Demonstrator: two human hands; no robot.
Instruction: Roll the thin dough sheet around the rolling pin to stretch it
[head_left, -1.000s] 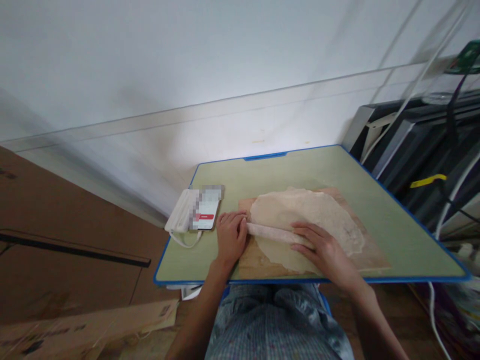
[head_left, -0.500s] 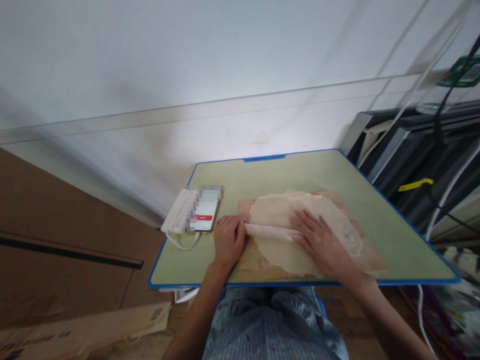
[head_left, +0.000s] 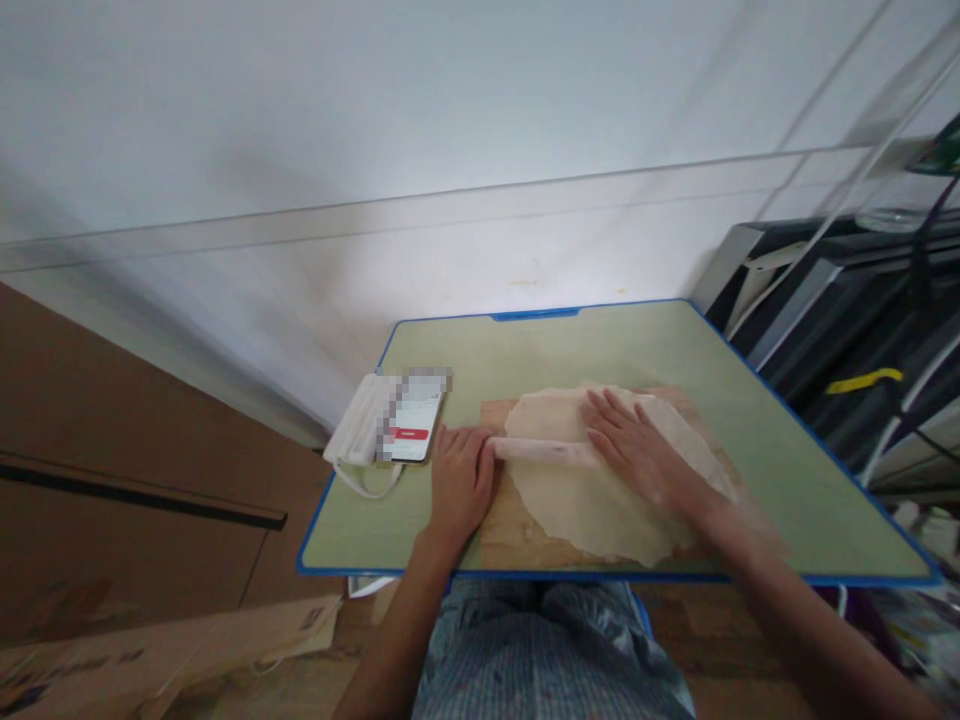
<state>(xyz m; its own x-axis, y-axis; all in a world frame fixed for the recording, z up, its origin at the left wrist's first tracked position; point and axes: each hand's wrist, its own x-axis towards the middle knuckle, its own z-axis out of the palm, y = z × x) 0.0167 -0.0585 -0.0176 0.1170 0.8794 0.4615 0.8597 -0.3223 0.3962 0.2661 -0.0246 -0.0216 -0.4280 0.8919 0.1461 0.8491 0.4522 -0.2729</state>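
A large, thin sheet of pale dough [head_left: 592, 520] lies over a wooden board [head_left: 501, 530], its edge uneven. Across the dough runs a rolling pin [head_left: 536, 450], pale and apparently floured; I cannot tell whether dough is wrapped round it. My left hand [head_left: 461, 475] is closed over the pin's left end at the board's left edge. My right hand [head_left: 634, 445] lies flat towards the pin's right end, fingers stretched out and slightly blurred. Its palm covers that end of the pin and some of the dough.
The board rests on a green table [head_left: 450, 345] with a blue rim. Left of my left hand lie a phone [head_left: 416, 420] and a white strapped item [head_left: 360, 420]. A wall [head_left: 480, 250] stands behind; dark panels [head_left: 832, 300] and cables are at right, cardboard [head_left: 187, 640] at lower left.
My right hand has slid slightly forward over the pin and dough, and the pin has shifted a little away from me. My left hand stays on its end. The camera view has shifted slightly.
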